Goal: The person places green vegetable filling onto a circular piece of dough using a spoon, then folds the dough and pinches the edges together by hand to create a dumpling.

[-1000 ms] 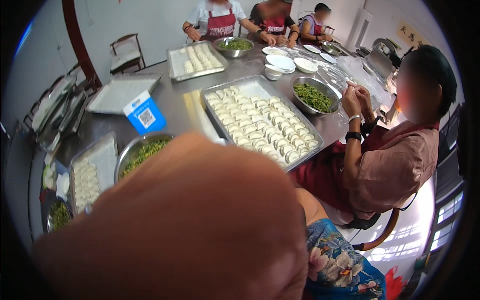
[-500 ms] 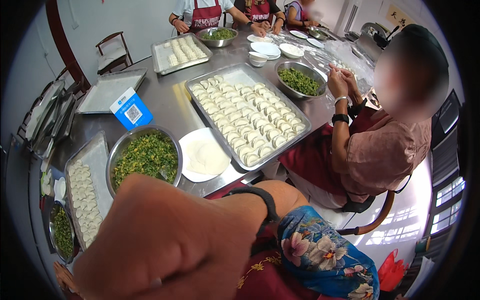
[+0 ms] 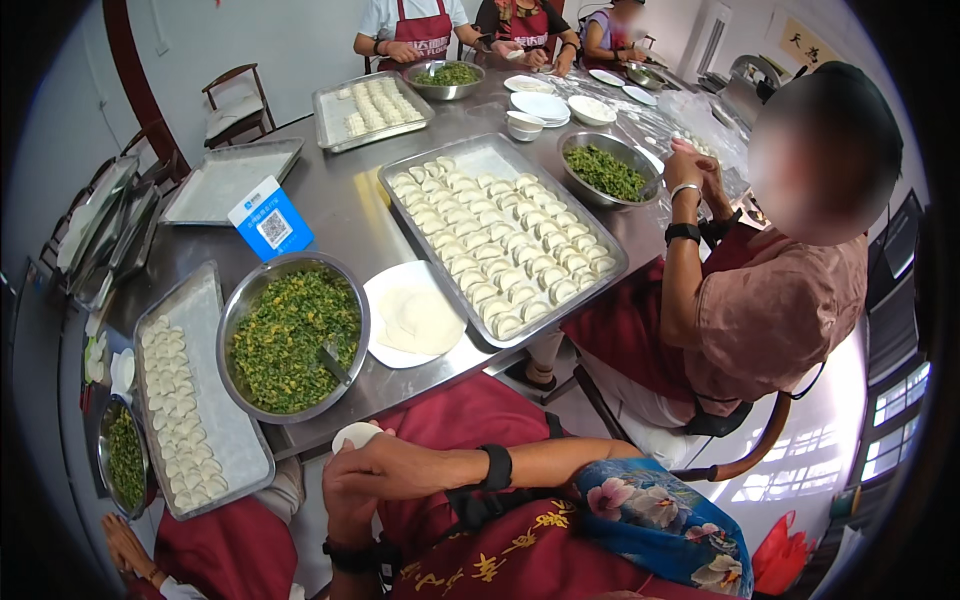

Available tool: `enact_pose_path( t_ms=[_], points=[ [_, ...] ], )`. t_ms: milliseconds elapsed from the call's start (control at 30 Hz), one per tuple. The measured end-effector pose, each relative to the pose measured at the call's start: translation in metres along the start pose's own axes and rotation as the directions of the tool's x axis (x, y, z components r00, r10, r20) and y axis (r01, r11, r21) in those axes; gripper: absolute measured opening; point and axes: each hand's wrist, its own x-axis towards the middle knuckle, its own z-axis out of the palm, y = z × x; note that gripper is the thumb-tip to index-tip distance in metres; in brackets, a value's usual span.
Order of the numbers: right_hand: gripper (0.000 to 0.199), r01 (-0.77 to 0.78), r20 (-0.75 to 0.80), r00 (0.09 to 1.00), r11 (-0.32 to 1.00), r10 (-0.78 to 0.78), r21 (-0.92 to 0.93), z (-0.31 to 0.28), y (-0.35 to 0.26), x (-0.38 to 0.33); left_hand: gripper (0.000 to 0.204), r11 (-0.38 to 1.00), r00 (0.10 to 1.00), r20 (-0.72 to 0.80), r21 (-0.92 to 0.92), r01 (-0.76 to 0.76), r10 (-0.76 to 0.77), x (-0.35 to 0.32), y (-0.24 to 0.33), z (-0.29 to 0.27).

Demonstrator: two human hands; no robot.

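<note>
Both hands meeting just below the near edge of the steel table [image 3: 350, 225]: right hand [image 3: 395, 465] curled over the left hand [image 3: 350, 505], fingers closed together on a pale dumpling [image 3: 355, 435] pinched between them. Sitting on the table just above the hands, a bowl of green filling [image 3: 293, 337] with a spoon, and right of that a white plate of wrappers [image 3: 415, 315]. Likely risk: squeezing unevenly, splitting the thin dough and spilling filling; or loosening the pinch, dropping the dumpling onto the red apron [image 3: 470, 420].
</note>
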Motion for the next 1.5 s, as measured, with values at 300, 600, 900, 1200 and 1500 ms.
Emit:
enact_pose_path(
  t_ms=[300,600,900,1200,1500],
  points=[
    [0.022,-0.288,0.03,0.958,0.947,0.286,0.14,-0.021,0.013,-0.027,0.034,0.999,0.993,0.117,-0.031,-0.014,0.018,0.01,-0.011,-0.007],
    [0.021,-0.16,-0.067,0.984,0.986,0.162,0.034,-0.019,0.016,-0.033,0.032,0.885,0.972,0.175,0.413,-0.215,0.155,0.01,-0.017,-0.015],
    [0.018,-0.138,-0.111,0.985,0.989,0.131,-0.058,-0.022,0.014,-0.034,0.032,0.991,1.0,0.022,-0.131,-0.002,0.005,0.015,-0.02,-0.004],
    [0.018,-0.117,-0.143,0.984,0.99,0.105,-0.081,-0.021,0.025,-0.036,0.03,0.995,0.999,-0.001,-0.098,-0.033,0.033,0.013,-0.023,-0.005],
    [0.018,-0.11,-0.142,0.986,0.977,0.085,-0.184,-0.023,0.039,-0.039,0.021,0.997,0.994,-0.083,0.016,-0.071,0.072,0.011,-0.024,0.008]
  ],
)
